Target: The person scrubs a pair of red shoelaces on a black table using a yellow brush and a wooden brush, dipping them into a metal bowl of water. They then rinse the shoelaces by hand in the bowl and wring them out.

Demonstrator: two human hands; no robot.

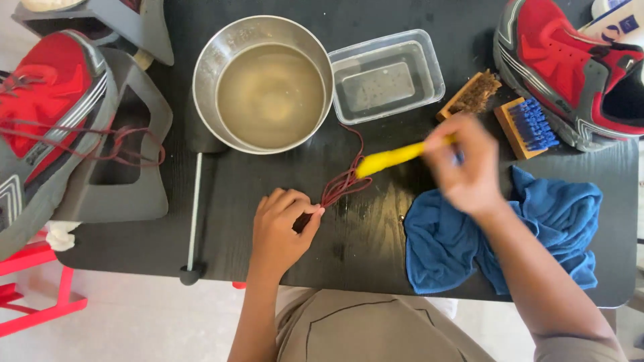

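Round steel bowl of murky water (263, 84) left of clear plastic tub (388, 74); dark red shoelace (342, 182) before both; blue cloth (523, 234) right.

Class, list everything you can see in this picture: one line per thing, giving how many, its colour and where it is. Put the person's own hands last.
table: 1, black, under everything
metal bowl: 1, silver, murky water inside, top centre
plastic tub: 1, clear, right of the bowl
shoes: 2, red and grey, far left and top right
shoelace: 1, dark red, bunched at table centre
yellow brush: 1, yellow, over the shoelace
wooden brushes: 2, one brown-bristled, one blue-bristled, beside the right shoe
cloth: 1, blue, right side of table
left hand: 1, pinching the shoelace
right hand: 1, blurred, gripping the yellow brush
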